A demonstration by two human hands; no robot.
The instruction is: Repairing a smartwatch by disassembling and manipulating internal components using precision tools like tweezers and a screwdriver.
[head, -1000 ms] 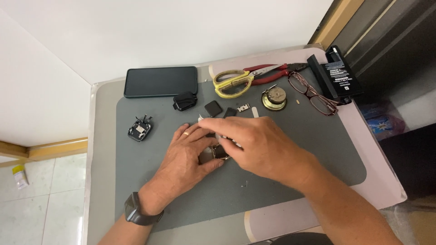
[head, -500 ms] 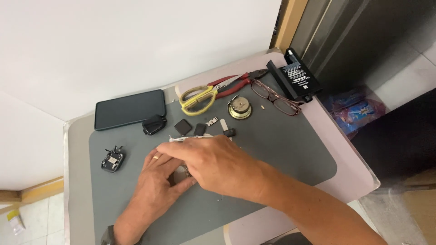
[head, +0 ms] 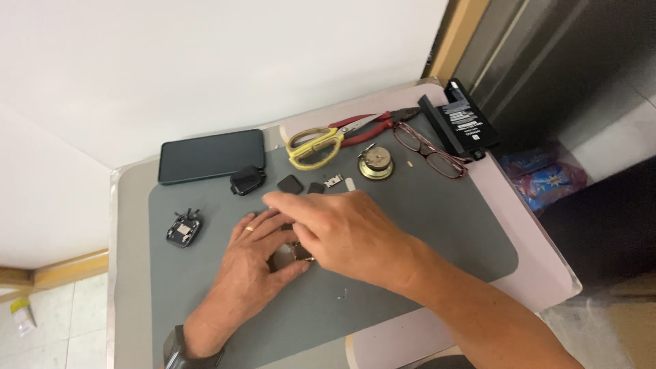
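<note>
I see the left hand pinching a small round metal-and-dark part on the grey mat. Right hand covers it from above, fingers curled; grip unclear.

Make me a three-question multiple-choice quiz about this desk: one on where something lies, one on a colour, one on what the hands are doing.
1. Where does the dark phone lie?
A. at the far left of the grey mat, screen dark
B. under the glasses
C. on the floor

2. What colour are the scissors' handles?
A. blue
B. yellow
C. white

3. What are the hands doing?
A. resting apart on the table's edges
B. both lifted high in the air
C. close together over a small part on the mat

Answers:
1 A, the phone sits by the mat's far left corner, away from the glasses.
2 B, the handles are plainly yellow.
3 C, the left hand pins a small part to the mat while the right hand reaches over it.
</note>
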